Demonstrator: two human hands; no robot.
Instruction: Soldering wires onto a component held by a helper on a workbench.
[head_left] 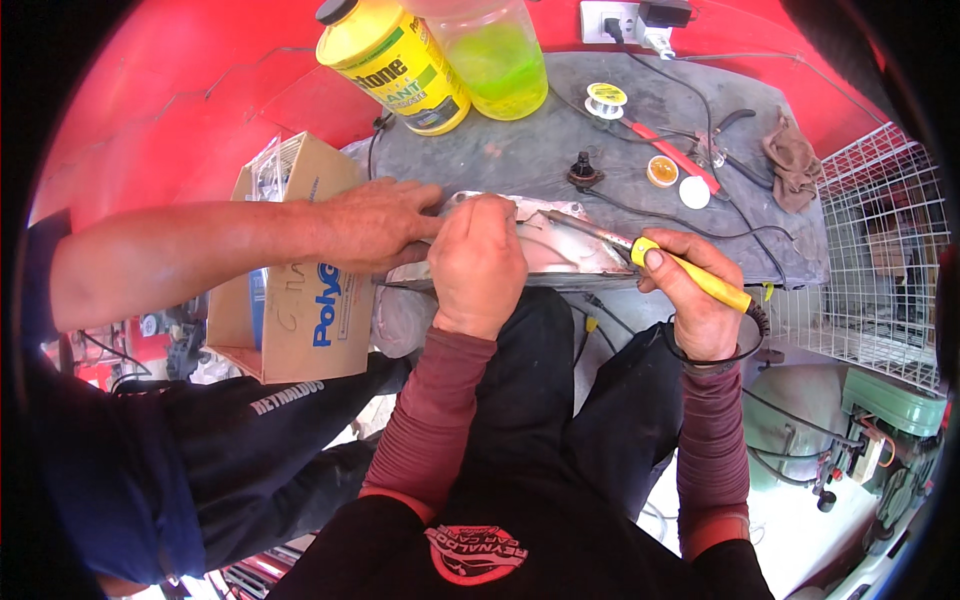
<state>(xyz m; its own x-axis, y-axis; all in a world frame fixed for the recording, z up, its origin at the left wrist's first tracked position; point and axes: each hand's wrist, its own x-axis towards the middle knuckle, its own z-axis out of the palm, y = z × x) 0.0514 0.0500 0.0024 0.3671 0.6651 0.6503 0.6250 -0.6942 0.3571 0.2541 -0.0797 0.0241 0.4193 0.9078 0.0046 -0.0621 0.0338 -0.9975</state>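
Observation:
My right hand [700,310] is wrapped round the yellow handle of a soldering iron [708,283]. Its metal shaft points left, with the tip close above a whitish, shiny shell-like part [575,255] at the table's near edge. Over the left half of that part, my left hand [480,268] is closed in a pinch; what sits between its fingers is hidden. A thin dark wire end [527,221] shows between this hand and the iron's tip. From the left, another person's hand [385,222] rests on the part's left end, touching or almost touching my left hand.
On the grey table [480,160] stand a yellow jug [400,75], a tub of green liquid [497,70], a solder spool [606,100], an amber paste tin [662,171], pliers [745,165] and a brown cloth [792,165]. Cables cross it. A cardboard box [330,345] stands left, a wire rack [860,220] right.

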